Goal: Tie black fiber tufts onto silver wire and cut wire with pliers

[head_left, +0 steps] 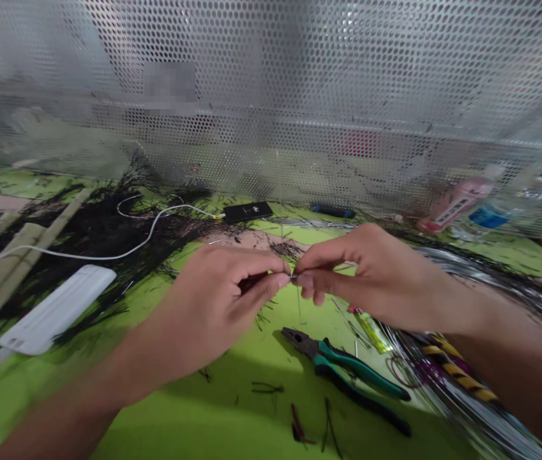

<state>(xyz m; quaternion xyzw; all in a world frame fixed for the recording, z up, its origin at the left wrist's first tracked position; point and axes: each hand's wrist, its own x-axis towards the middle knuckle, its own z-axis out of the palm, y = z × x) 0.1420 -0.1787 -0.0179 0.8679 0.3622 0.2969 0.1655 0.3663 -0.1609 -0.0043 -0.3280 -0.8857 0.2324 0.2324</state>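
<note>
Both hands meet near the middle of the head view, fingertips almost touching. Between them is a short piece of thin dark wire [292,276], with a fine end hanging below. My left hand [232,294] pinches it from the left between thumb and forefinger. From the right, my right hand [366,268] pinches the same wire, its other fingers curled beneath. How the wire runs inside the fingers is hidden. On the green tabletop [194,415], just below the hands, lie pliers [342,364] with green and black handles, their jaws pointing up and left.
A perforated metal panel [271,83] rises behind. Leftward lie black bristly strands [89,236], wooden poles [12,255], a white power bank [60,310] and a cabled black phone [248,211]. Rightward are a yellow lighter [373,332], silver wire bundles [457,262] and bottles [486,214]. Dark scraps [267,388] lie in front.
</note>
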